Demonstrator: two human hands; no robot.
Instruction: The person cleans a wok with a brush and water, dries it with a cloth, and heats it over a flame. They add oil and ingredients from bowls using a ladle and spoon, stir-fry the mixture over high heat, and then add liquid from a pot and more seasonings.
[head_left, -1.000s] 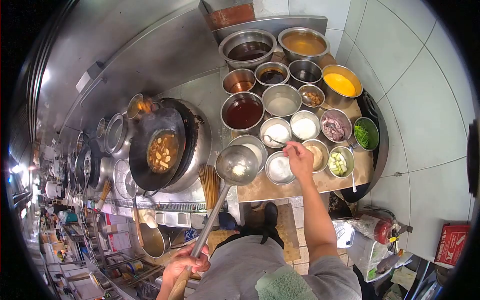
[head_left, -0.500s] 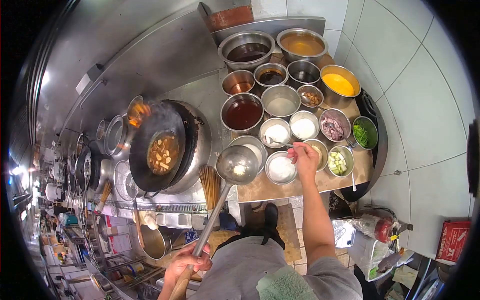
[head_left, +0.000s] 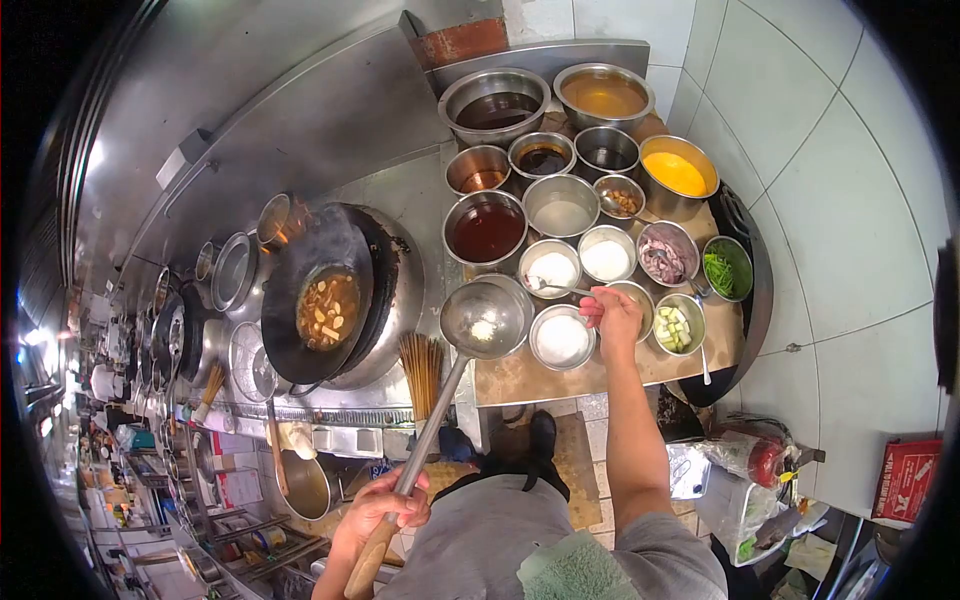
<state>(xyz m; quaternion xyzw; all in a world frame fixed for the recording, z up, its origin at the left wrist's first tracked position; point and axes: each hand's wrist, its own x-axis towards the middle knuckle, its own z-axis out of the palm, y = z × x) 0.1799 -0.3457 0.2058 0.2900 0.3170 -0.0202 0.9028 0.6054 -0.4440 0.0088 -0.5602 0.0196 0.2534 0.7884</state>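
My left hand is closed around the long handle of a ladle, where the metal meets the wood. A small heap of white powder lies in the ladle's bowl, held over the near left corner of the seasoning table. My right hand pinches the handle of a small spoon, whose tip rests in a steel bowl of white powder. Close by are two more bowls of white seasoning, one further back and one nearer me. A bowl partly under my right hand is mostly hidden.
At left, a steaming wok holds brown liquid with pale pieces. A bamboo brush stands between stove and table. Around the seasonings are bowls of dark sauce, sliced meat, cut green vegetable and yellow liquid.
The ladle's bowl has shifted slightly away from me and to the right, with my left hand following. My right hand has moved very little, its spoon still at the same powder bowl.
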